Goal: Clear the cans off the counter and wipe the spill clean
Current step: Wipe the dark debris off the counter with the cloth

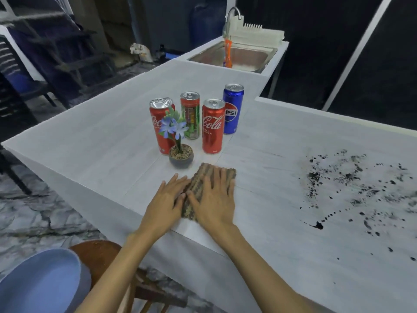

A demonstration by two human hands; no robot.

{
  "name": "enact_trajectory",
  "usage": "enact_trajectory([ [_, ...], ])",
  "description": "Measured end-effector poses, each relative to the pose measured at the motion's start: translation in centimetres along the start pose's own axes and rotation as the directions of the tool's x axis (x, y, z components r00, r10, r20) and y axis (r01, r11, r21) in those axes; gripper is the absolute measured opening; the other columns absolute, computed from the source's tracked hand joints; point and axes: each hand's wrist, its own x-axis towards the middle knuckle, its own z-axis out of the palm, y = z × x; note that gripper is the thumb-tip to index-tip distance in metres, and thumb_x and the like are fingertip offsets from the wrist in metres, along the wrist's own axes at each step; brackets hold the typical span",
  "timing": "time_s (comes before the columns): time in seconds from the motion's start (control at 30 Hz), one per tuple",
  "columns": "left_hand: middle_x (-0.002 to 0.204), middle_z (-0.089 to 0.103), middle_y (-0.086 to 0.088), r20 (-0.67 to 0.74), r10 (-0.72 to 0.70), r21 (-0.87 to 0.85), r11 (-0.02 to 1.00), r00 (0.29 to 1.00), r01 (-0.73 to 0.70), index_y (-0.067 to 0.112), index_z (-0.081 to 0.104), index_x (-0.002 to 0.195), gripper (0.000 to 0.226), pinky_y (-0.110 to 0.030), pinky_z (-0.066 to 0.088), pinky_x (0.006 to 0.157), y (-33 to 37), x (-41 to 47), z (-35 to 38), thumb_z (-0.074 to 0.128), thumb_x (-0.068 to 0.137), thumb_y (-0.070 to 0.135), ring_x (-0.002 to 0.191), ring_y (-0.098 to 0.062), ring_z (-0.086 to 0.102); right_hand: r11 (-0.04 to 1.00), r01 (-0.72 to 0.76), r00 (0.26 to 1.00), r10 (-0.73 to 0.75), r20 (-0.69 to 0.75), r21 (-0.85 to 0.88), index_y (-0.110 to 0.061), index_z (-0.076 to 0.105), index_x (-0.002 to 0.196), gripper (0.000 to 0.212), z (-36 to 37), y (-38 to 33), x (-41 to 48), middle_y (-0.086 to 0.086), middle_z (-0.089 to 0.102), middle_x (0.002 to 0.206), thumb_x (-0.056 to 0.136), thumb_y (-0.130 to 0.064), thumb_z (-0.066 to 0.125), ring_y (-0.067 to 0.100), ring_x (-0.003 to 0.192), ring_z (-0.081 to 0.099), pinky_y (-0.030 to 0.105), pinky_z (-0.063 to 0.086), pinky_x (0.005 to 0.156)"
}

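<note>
Several cans stand upright together on the white counter point(94, 141): a red Coca-Cola can point(158, 129) at the left, a red-and-green can point(190, 115) behind, a second red Coca-Cola can point(213, 126) and a blue Pepsi can point(233, 109) at the right. A dark spill point(352, 190) of spots and smears covers the counter at the right. A brown striped cloth point(203, 179) lies flat in front of the cans. My left hand point(167, 204) rests on its left edge, my right hand point(215, 199) lies flat on top, fingers spread.
A small potted blue flower point(179, 145) stands right in front of the left can. A sink point(239, 57) with a tap and dish rack sits at the counter's far end. A wooden stool point(99, 254) and a blue bin point(42, 281) are below the near edge.
</note>
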Motion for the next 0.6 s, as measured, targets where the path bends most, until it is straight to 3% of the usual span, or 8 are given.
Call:
enact_trajectory([
  [0.07,0.149,0.034,0.005,0.031,0.018,-0.012,1.000,0.999,-0.018,0.019,0.035,0.140,0.043,-0.014,-0.001,0.110,0.7,0.5,0.4,0.036,0.098,0.015,0.131,0.006,0.013,0.999,0.040,0.999,-0.040,0.010,-0.007,-0.017,0.011,0.149,0.087,-0.2,1.1,0.3,0.011,0.006,0.158,0.072,-0.055,-0.003,0.026,0.147,-0.004,0.037,-0.012,0.114],
  [0.13,0.152,0.028,0.005,0.083,0.042,-0.001,0.999,0.996,-0.043,0.019,0.029,0.143,0.045,-0.015,-0.002,0.110,1.4,0.8,1.1,0.034,0.099,0.021,0.132,0.006,0.008,0.998,0.053,0.998,-0.052,0.041,-0.035,-0.021,0.012,0.149,0.083,-1.1,3.1,0.4,0.006,0.005,0.159,0.074,-0.053,-0.004,0.022,0.147,-0.004,0.037,-0.008,0.117],
  [0.23,0.155,0.016,0.008,0.160,0.087,0.061,0.993,0.983,-0.098,0.021,0.019,0.146,0.058,-0.019,-0.005,0.113,2.5,0.9,2.7,0.020,0.092,0.044,0.136,0.005,-0.001,0.995,0.018,0.997,-0.011,0.074,-0.099,-0.029,0.008,0.149,0.057,-3.2,7.3,0.3,0.002,0.000,0.159,0.096,-0.046,0.021,0.019,0.147,-0.007,0.036,-0.006,0.119],
  [0.33,0.157,0.004,0.009,0.212,0.111,0.160,0.976,0.971,-0.146,0.022,0.008,0.148,0.064,-0.023,-0.010,0.114,4.0,1.0,4.3,0.013,0.090,0.049,0.141,0.000,-0.008,0.994,-0.005,0.998,0.012,0.063,-0.109,-0.030,0.012,0.148,0.054,-4.9,10.8,-0.6,0.002,0.005,0.159,0.098,-0.037,0.030,0.019,0.147,-0.003,0.036,-0.001,0.120],
  [0.4,0.157,0.001,0.007,0.242,0.131,0.189,0.965,0.961,-0.180,0.020,0.005,0.148,0.064,-0.025,-0.013,0.114,5.3,1.2,4.9,0.012,0.090,0.048,0.143,-0.005,-0.009,0.994,-0.073,0.997,0.069,-0.047,-0.079,-0.022,0.027,0.146,0.052,-5.6,12.8,-1.0,0.005,0.023,0.155,0.095,-0.022,0.038,0.022,0.146,0.012,0.038,0.014,0.119],
  [0.5,0.157,0.001,0.006,0.268,0.163,0.138,0.969,0.949,-0.205,0.020,0.004,0.148,0.058,-0.025,-0.012,0.113,7.3,1.8,5.8,0.020,0.098,0.044,0.144,-0.007,-0.008,0.971,-0.227,0.948,0.237,-0.212,0.069,-0.013,0.050,0.131,0.050,-7.2,14.8,-1.7,0.010,0.048,0.137,0.084,0.001,0.042,0.027,0.130,0.040,0.042,0.044,0.100],
  [0.6,0.157,0.003,0.005,0.305,0.165,0.080,0.977,0.938,-0.198,0.019,0.004,0.148,0.056,-0.025,-0.011,0.114,8.5,2.2,6.6,0.024,0.099,0.037,0.144,-0.007,-0.007,0.934,-0.168,0.918,0.265,-0.295,0.316,-0.016,0.060,0.120,0.053,-8.8,14.5,-2.9,0.004,0.059,0.124,0.077,0.007,0.041,0.012,0.112,0.053,0.024,0.045,0.097],
])
